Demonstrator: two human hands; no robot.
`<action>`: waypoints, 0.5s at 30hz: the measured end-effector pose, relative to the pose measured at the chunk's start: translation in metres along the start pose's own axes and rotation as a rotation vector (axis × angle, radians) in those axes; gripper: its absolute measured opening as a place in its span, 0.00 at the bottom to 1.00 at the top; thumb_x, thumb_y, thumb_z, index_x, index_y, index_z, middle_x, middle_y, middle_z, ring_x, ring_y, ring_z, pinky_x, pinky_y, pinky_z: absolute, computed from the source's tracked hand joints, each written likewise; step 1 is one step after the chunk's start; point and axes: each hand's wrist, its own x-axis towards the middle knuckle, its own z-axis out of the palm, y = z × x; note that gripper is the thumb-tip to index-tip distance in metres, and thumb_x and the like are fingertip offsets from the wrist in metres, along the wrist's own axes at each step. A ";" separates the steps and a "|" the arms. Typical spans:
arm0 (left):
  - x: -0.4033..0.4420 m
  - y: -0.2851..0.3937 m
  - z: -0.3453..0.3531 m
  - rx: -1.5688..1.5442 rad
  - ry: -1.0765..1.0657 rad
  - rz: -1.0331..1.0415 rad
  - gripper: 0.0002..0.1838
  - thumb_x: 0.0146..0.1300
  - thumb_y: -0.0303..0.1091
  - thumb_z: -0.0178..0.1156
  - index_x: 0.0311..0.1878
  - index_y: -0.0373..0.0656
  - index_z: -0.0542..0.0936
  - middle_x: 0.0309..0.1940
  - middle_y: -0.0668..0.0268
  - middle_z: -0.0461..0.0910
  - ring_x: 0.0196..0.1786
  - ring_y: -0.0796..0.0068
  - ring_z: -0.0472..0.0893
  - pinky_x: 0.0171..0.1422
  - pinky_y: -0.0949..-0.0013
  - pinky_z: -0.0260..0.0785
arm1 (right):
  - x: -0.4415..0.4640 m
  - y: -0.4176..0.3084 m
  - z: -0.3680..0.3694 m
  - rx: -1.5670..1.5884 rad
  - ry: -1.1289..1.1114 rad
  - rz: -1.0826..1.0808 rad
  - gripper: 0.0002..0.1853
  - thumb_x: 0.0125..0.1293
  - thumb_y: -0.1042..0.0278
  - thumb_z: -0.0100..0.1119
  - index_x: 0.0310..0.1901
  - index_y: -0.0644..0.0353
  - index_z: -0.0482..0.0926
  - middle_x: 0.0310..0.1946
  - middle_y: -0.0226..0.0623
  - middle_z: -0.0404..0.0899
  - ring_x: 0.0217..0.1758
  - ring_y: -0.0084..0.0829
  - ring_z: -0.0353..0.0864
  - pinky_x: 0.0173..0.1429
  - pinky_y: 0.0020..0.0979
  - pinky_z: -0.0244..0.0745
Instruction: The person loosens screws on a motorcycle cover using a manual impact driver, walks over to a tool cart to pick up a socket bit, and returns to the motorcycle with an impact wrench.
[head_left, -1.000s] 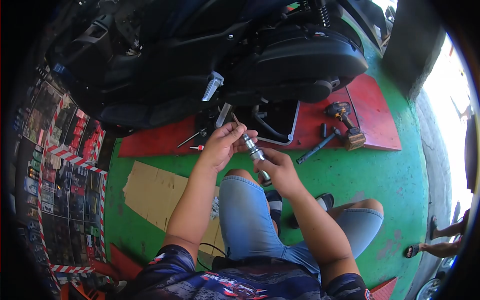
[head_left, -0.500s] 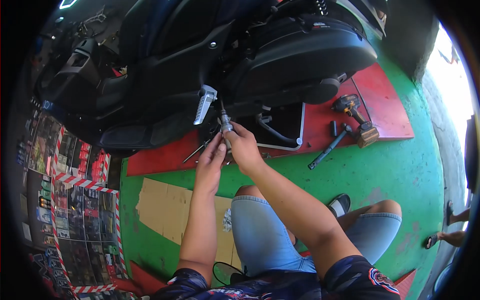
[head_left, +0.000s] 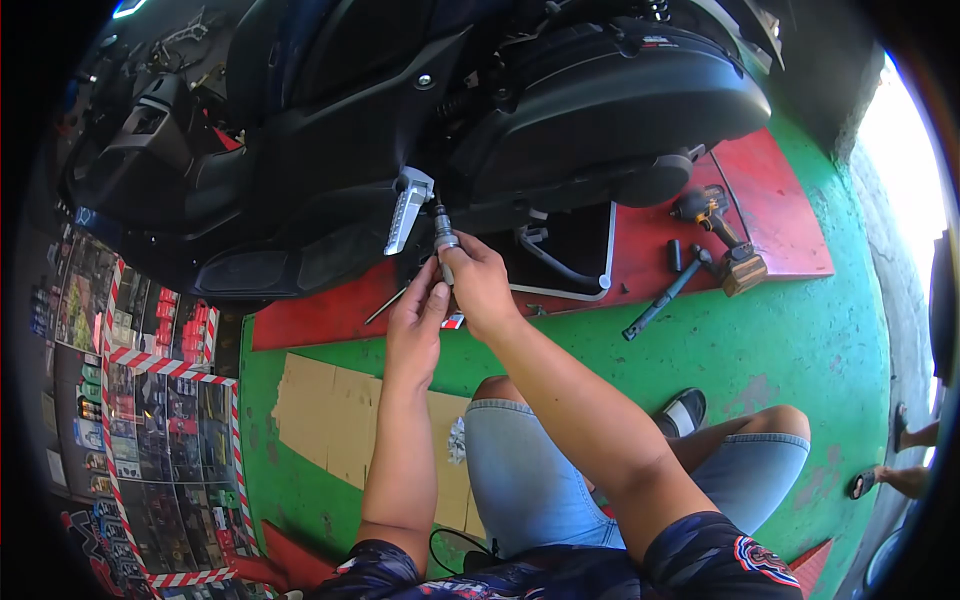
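Note:
A metal driver tool (head_left: 445, 236) points up at the underside of a dark scooter (head_left: 350, 150), just right of the silver footpeg (head_left: 408, 212). My right hand (head_left: 478, 283) is wrapped round the tool's body. Against its lower end my left hand (head_left: 419, 318) has its fingers closed, touching the tool. The tip reaches a dark gap under the bodywork, where its exact contact is hidden.
On the red platform (head_left: 790, 220) lie a cordless impact driver (head_left: 712, 215), a black socket (head_left: 675, 255), a ratchet handle (head_left: 662, 303) and a black tray (head_left: 575, 240). Cardboard (head_left: 325, 405) covers some green floor. A person's sandalled foot (head_left: 862, 483) is at right.
Both hands have moved up and left with the tool, from above the knee to the scooter's underside. My left hand has shifted from the tool's tip to its lower end.

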 end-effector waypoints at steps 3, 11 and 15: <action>0.000 0.006 0.001 0.009 0.007 -0.004 0.27 0.78 0.34 0.57 0.75 0.33 0.67 0.66 0.57 0.76 0.65 0.71 0.77 0.70 0.67 0.70 | 0.003 0.002 0.001 -0.002 -0.009 0.012 0.26 0.71 0.64 0.56 0.65 0.72 0.74 0.36 0.37 0.81 0.38 0.24 0.76 0.43 0.28 0.74; -0.002 0.007 0.004 0.249 0.045 0.113 0.30 0.74 0.35 0.63 0.74 0.33 0.68 0.61 0.59 0.78 0.61 0.73 0.78 0.66 0.70 0.71 | 0.007 0.004 0.005 0.416 -0.050 0.239 0.11 0.71 0.65 0.56 0.46 0.64 0.78 0.28 0.38 0.78 0.24 0.31 0.78 0.28 0.31 0.74; -0.001 0.001 0.012 0.318 0.148 0.224 0.35 0.73 0.38 0.64 0.77 0.35 0.62 0.60 0.59 0.77 0.59 0.74 0.76 0.63 0.72 0.71 | 0.005 -0.002 0.009 0.407 -0.039 0.248 0.11 0.70 0.65 0.57 0.43 0.66 0.77 0.26 0.40 0.77 0.21 0.32 0.78 0.25 0.31 0.74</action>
